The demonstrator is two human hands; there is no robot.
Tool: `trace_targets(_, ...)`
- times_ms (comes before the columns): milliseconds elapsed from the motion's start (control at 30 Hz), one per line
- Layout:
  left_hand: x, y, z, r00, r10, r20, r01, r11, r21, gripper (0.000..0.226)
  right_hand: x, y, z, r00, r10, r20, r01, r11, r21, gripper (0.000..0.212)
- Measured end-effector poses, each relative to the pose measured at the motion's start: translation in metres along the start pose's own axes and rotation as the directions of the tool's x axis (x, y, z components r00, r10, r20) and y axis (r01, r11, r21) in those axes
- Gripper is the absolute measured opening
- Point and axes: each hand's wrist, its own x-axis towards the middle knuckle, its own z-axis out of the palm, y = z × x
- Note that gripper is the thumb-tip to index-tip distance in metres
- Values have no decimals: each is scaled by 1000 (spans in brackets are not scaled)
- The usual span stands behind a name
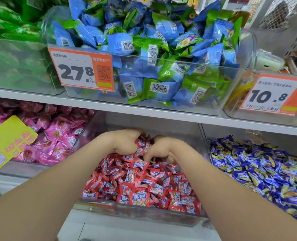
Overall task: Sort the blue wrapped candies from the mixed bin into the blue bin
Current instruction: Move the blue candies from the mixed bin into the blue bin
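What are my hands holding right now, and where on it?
Left hand and right hand are buried, fingers curled, in the red candies; any grip is hidden.

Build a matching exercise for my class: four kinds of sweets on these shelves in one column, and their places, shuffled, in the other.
Sweets
1. pink candies
2. red candies
3. dark blue candies
4. blue-and-green packets

Places
A. upper row, centre
B. lower row, right
C. lower row, centre
D. lower row, left

Pairs: 1-D, 2-C, 3-B, 4-A
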Motion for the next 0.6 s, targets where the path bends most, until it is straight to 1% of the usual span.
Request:
trace_targets(33,-5,-2,-2,1000,20,-21,-21,999,-37,81,-2,1,-3,999,-22,32,21,999,35,13)
trace_targets(100,-15,-5,-6,996,60,-64,-68,989,-131,85,-15,1,-8,991,-134,6,134,991,28,16)
trace_targets(167,-29,-5,-9,991,103,-85,-122,956,-266,81,-31,3,-11,962,-268,-43,268,963,-16,33)
trace_targets(233,-44,-3,-11,986,139,-93,-162,937,-311,74,-50,6,-10,949,-313,-33,310,948,-71,44)
trace_targets(267,-50,-3,-11,984,157,-79,-174,933,-315,70,-57,7,-9,943,-332,-17,327,936,-128,50)
trace_targets(333,-65,-3,-12,986,165,-19,-162,927,-338,67,-71,8,-8,916,-400,10,385,876,-290,65)
trace_targets(400,-75,-3,-12,988,151,-16,-149,941,-303,64,-82,7,-8,891,-452,36,428,811,-399,88)
trace_targets(433,-78,-2,-12,989,144,-37,-148,960,-239,61,-88,7,-10,885,-463,53,440,790,-427,96)
trace_targets(467,-80,-2,-12,989,138,-60,-146,974,-171,57,-92,8,-13,881,-466,83,452,776,-439,98)
trace_targets(533,-82,0,-13,983,141,-116,-146,988,-42,43,-100,11,-17,883,-446,146,463,774,-431,94)
trace_targets(600,-82,1,-12,978,129,-166,-135,991,-21,30,-101,16,-18,883,-444,152,465,787,-405,85)
